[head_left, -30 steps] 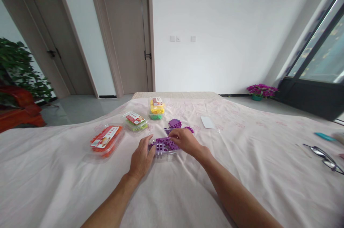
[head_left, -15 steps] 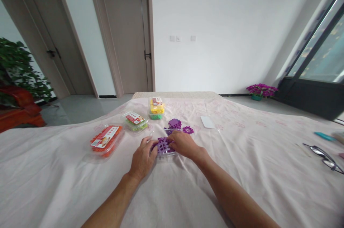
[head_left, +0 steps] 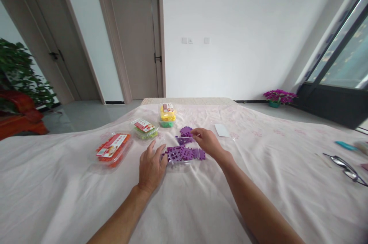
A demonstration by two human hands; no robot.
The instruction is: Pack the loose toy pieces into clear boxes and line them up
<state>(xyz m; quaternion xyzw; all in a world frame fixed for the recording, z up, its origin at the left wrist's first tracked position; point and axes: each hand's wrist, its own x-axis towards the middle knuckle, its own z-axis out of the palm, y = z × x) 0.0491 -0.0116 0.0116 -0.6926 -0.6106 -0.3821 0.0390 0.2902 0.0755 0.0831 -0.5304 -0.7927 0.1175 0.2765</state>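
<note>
A clear plastic tray [head_left: 178, 162] filled with purple interlocking tiles [head_left: 184, 154] lies on the pink sheet in front of me. My left hand [head_left: 151, 165] rests flat on the sheet with spread fingers, its thumb against the tray's left end. My right hand [head_left: 209, 143] reaches past the tray's far right corner. Its curled fingertips touch a small heap of loose purple tiles [head_left: 185, 132] behind the tray. Whether they pinch a tile is hidden.
Left of the tray lie three clear packs: orange pieces [head_left: 112, 149], green pieces [head_left: 144, 128], yellow pieces [head_left: 168, 114]. A white card [head_left: 222, 130] lies behind my right hand. Glasses [head_left: 345, 168] and a teal object [head_left: 345, 145] lie far right. The bed's far edge faces doors and a plant [head_left: 20, 79].
My right hand left the tray and moved back to the loose purple tiles. The left hand's fingers spread flat beside the tray, and more of the tiles in it now show.
</note>
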